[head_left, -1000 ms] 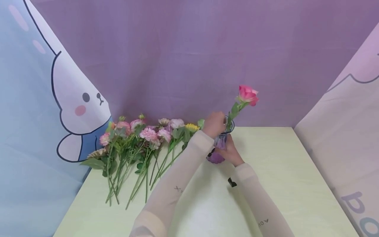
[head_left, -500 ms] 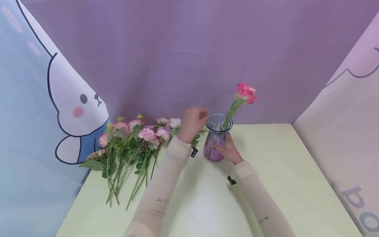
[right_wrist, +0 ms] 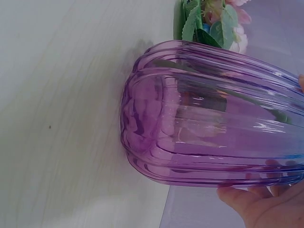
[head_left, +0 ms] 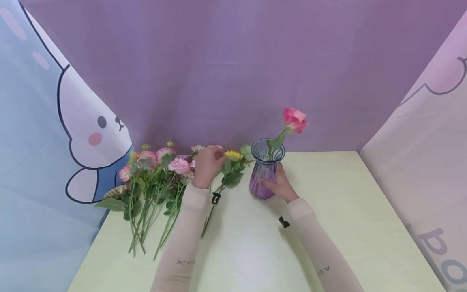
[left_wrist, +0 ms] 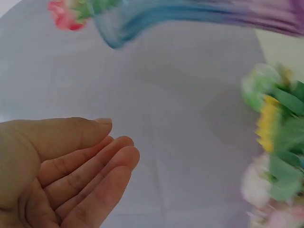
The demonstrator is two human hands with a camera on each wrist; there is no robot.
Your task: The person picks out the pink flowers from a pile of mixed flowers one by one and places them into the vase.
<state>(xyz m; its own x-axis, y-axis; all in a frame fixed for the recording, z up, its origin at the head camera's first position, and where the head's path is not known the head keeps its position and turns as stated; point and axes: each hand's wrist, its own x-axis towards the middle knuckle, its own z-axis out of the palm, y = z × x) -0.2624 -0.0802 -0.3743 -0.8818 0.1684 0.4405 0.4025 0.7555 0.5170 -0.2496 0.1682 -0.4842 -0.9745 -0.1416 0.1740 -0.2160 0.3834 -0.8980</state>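
A glass vase [head_left: 261, 178], blue at the rim and purple below, stands upright on the table. My right hand [head_left: 284, 187] grips its side, thumb across the front; in the right wrist view the fingertips [right_wrist: 232, 197] lie along the ribbed glass. One pink rose [head_left: 294, 120] leans out over the vase's right rim, its stem inside. My left hand [head_left: 208, 166] hovers over the flowers to the left of the vase, near a yellow flower [head_left: 233, 155]. In the left wrist view that hand [left_wrist: 80, 175] holds nothing, its fingers loosely bent and apart from the thumb.
Several loose flowers with long green stems [head_left: 146, 219] lie at the table's left, mostly pink blooms [head_left: 179, 165]. A purple cloth backdrop [head_left: 233, 73] rises behind the table [head_left: 335, 211]. Printed cloths hang at left and right.
My left hand has let go of the rose in the vase and moved left over the loose flowers. The rose has tilted slightly leftward. My right hand keeps its grip on the vase.
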